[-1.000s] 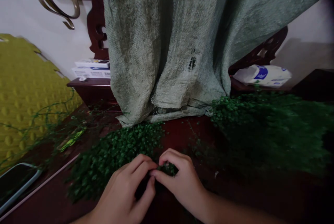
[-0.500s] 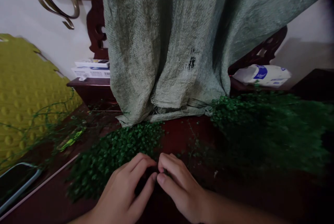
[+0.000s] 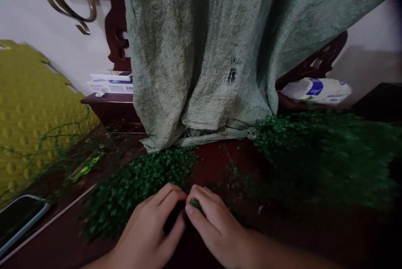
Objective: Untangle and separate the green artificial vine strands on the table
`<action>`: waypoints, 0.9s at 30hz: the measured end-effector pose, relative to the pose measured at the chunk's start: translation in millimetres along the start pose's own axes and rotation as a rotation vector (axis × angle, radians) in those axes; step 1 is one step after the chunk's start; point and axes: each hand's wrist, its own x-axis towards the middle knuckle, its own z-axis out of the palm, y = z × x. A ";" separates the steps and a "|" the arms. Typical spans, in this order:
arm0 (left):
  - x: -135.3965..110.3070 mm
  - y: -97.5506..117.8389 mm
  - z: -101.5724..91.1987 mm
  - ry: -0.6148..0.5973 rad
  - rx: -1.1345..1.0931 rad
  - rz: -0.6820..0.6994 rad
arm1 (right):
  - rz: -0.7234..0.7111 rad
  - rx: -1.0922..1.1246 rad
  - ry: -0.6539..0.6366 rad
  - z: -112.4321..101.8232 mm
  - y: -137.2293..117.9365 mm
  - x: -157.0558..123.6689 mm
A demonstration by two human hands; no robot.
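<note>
My left hand and my right hand meet fingertip to fingertip above the dark red table. A bit of a small green leafy piece shows between the thumb and forefinger of my right hand. The fingers of my left hand are curled in a pinch, and whatever is between their tips is hidden. Beside my left hand lies a dense pile of small green leafy pieces. To the right is a larger mass of green foliage, with a few thin loose sprigs between the piles.
A grey-green woven sack hangs at the back, its hem on the dark red table. At left are a yellow mat, a phone-like device, a pale rod and white boxes. A tissue pack lies back right.
My right thumb and forefinger have shifted slightly left, and the green piece between them now shows more. My left hand has barely moved.
</note>
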 end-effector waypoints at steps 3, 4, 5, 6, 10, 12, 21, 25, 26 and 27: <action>-0.6 -1.3 1.1 0.002 0.013 0.004 | -0.030 -0.027 0.005 3.0 3.8 -0.6; -0.6 -1.6 1.5 0.004 0.016 0.006 | -0.048 -0.026 0.017 4.6 6.1 -1.9; -0.5 -1.8 1.7 0.006 0.016 0.008 | -0.067 -0.023 0.038 6.5 9.0 -3.8; -0.4 -1.9 1.9 0.008 0.014 0.011 | -0.086 -0.019 0.067 8.5 12.6 -6.1; -0.1 -1.2 1.7 0.000 0.002 0.015 | -0.142 -0.003 0.199 16.0 28.5 -15.1; 0.0 -0.4 1.3 -0.006 0.001 0.009 | -0.127 0.008 0.217 18.4 34.0 -16.8; 0.6 1.9 0.0 -0.037 0.006 -0.007 | 0.035 0.070 0.220 14.5 16.5 -12.4; 0.2 1.8 1.0 -0.047 0.004 -0.024 | -0.008 0.075 0.084 0.9 2.3 -5.2; 0.1 1.6 1.2 -0.043 0.001 -0.024 | -0.010 0.085 0.077 0.2 1.8 -4.4; 0.0 1.3 1.5 -0.041 0.000 -0.022 | -0.006 0.094 0.077 1.2 3.0 -4.6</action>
